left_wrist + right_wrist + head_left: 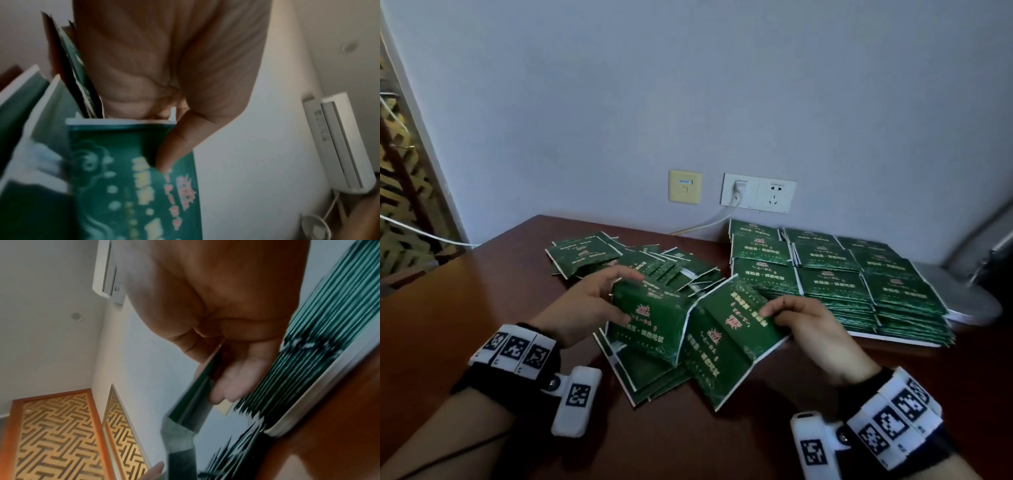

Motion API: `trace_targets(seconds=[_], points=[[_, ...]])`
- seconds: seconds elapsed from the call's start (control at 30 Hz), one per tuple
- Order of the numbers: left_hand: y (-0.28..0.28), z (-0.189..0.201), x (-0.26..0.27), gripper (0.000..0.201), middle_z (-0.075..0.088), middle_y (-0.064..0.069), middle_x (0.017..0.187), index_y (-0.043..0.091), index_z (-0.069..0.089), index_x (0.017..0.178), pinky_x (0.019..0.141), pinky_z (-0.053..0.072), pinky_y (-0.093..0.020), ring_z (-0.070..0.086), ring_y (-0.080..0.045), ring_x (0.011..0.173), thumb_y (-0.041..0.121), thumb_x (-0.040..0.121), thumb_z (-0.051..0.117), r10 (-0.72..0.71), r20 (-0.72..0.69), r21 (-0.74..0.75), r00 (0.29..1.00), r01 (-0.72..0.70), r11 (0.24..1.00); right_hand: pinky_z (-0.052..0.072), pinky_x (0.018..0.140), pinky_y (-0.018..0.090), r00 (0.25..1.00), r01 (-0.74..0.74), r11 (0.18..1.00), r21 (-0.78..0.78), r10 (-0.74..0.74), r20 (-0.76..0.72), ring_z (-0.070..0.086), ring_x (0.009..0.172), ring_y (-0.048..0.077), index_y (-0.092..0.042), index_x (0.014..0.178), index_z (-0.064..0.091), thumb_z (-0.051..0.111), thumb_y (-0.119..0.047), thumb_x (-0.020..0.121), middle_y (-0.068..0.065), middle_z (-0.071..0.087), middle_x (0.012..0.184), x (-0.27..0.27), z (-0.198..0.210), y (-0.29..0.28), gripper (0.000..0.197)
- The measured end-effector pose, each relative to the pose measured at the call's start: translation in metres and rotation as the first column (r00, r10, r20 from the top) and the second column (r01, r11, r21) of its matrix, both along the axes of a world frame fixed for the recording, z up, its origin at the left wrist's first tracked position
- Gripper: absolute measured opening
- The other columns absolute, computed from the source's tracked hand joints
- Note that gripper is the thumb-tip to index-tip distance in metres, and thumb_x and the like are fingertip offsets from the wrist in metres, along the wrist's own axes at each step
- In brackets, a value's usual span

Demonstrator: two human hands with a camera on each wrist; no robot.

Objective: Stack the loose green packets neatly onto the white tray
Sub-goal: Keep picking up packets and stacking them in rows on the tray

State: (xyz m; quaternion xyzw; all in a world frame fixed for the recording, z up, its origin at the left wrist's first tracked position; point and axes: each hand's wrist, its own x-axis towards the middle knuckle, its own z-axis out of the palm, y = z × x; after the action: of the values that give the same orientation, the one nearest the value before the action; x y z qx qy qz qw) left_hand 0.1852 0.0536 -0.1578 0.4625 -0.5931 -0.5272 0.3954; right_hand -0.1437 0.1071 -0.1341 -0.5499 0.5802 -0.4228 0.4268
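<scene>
Brown table (482, 308) against a pale wall (688, 85); wall sockets (758, 192) behind with a white cable (702, 224) plugged in. Grey lamp base (962, 291) far right, just beside the white tray (893, 337), which carries rows of stacked packets (835, 274). Loose green packets (626, 260) scattered mid-table, left of the tray. Left hand (585, 301) grips a bundle of packets (650, 318), thumb on its face. Right hand (811, 325) pinches one tilted packet (736, 329) touching that bundle, near the tray's front edge
</scene>
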Motion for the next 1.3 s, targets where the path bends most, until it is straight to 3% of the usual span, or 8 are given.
trace_targets(seconds=[0.2, 0.4, 0.53, 0.6, 0.73, 0.87, 1.07, 1.3], points=[[0.008, 0.008, -0.039, 0.060, 0.075, -0.001, 0.109, 0.023, 0.068, 0.119, 0.095, 0.054, -0.040, 0.070, -0.021, 0.104, -0.020, 0.077, 0.067, -0.053, 0.220, -0.163, 0.974, 0.090, 0.982, 0.039, 0.041, 0.012, 0.987, 0.135, 0.991, -0.009, -0.133, 0.089, 0.054, 0.044, 0.004, -0.002, 0.080, 0.073, 0.057, 0.013, 0.085, 0.003, 0.067, 0.063, -0.064, 0.005, 0.018, 0.022], [0.006, 0.035, -0.100, 0.024, 0.066, 0.009, 0.082, 0.045, 0.075, 0.096, 0.069, 0.047, -0.028, 0.060, -0.003, 0.075, 0.027, 0.081, 0.080, 0.063, 0.551, -0.476, 0.832, 0.252, 0.843, 0.060, 0.057, 0.025, 0.896, 0.187, 0.982, 0.016, -0.178, 0.406, 0.070, 0.064, 0.023, 0.003, 0.088, 0.071, 0.049, 0.021, 0.081, 0.020, 0.071, 0.080, -0.116, 0.012, 0.030, 0.030], [0.012, 0.030, -0.137, 0.017, 0.048, 0.012, 0.113, 0.034, 0.076, 0.087, 0.091, 0.029, -0.005, 0.041, 0.014, 0.107, 0.026, 0.075, 0.084, 0.134, 0.433, -0.624, 0.891, 0.189, 0.759, 0.060, 0.071, 0.037, 0.867, 0.191, 0.981, -0.030, -0.154, 0.474, 0.069, 0.071, 0.029, -0.006, 0.078, 0.078, 0.050, 0.017, 0.079, 0.020, 0.072, 0.084, -0.128, 0.017, 0.032, 0.036], [0.016, 0.022, -0.141, 0.012, 0.054, 0.018, 0.120, 0.030, 0.071, 0.088, 0.095, 0.037, -0.010, 0.048, 0.007, 0.114, 0.027, 0.080, 0.079, 0.060, 0.398, -0.596, 0.915, 0.208, 0.775, 0.059, 0.071, 0.036, 0.897, 0.161, 0.987, -0.026, -0.135, 0.420, 0.068, 0.071, 0.029, -0.007, 0.076, 0.078, 0.051, 0.016, 0.080, 0.022, 0.071, 0.084, -0.128, 0.014, 0.031, 0.036], [0.020, 0.012, -0.143, 0.010, 0.059, 0.011, 0.068, 0.019, 0.057, 0.093, 0.056, 0.037, -0.012, 0.053, -0.001, 0.061, 0.027, 0.093, 0.064, 0.131, 0.288, -0.531, 0.949, 0.044, 0.846, 0.053, 0.073, 0.033, 1.000, 0.009, 0.996, 0.094, -0.006, -0.027, 0.066, 0.074, 0.026, -0.012, 0.082, 0.080, 0.061, 0.003, 0.087, 0.020, 0.074, 0.094, -0.127, 0.001, 0.025, 0.024], [0.022, 0.008, -0.147, 0.012, 0.059, -0.007, 0.082, 0.015, 0.054, 0.107, 0.049, 0.050, -0.018, 0.060, -0.003, 0.060, 0.021, 0.097, 0.058, 0.132, 0.141, -0.323, 0.981, -0.081, 0.943, 0.048, 0.071, 0.018, 0.864, -0.072, 0.983, 0.168, 0.145, -0.483, 0.067, 0.077, 0.004, -0.025, 0.090, 0.078, 0.072, -0.041, 0.087, -0.006, 0.076, 0.089, -0.122, -0.001, 0.029, 0.017], [0.025, 0.001, -0.153, 0.032, 0.067, -0.014, 0.095, 0.024, 0.053, 0.115, 0.049, 0.056, -0.038, 0.067, -0.023, 0.064, 0.003, 0.093, 0.063, 0.099, -0.048, 0.016, 0.994, -0.098, 0.995, 0.042, 0.104, 0.031, 0.676, -0.202, 0.903, 0.379, 0.409, -0.613, 0.045, 0.120, 0.007, -0.035, 0.117, 0.061, 0.092, -0.051, 0.054, -0.018, 0.036, 0.130, -0.118, -0.003, 0.036, 0.072], [0.023, -0.004, -0.155, 0.053, 0.065, -0.018, 0.108, 0.027, 0.060, 0.116, 0.057, 0.058, -0.040, 0.068, -0.030, 0.079, -0.016, 0.085, 0.059, 0.015, -0.019, 0.083, 1.000, -0.013, 0.996, 0.037, 0.107, 0.040, 0.588, -0.208, 0.919, 0.335, 0.391, -0.708, 0.035, 0.123, 0.013, -0.038, 0.104, 0.060, 0.094, -0.034, 0.057, -0.018, 0.035, 0.130, -0.113, -0.014, 0.033, 0.058]])
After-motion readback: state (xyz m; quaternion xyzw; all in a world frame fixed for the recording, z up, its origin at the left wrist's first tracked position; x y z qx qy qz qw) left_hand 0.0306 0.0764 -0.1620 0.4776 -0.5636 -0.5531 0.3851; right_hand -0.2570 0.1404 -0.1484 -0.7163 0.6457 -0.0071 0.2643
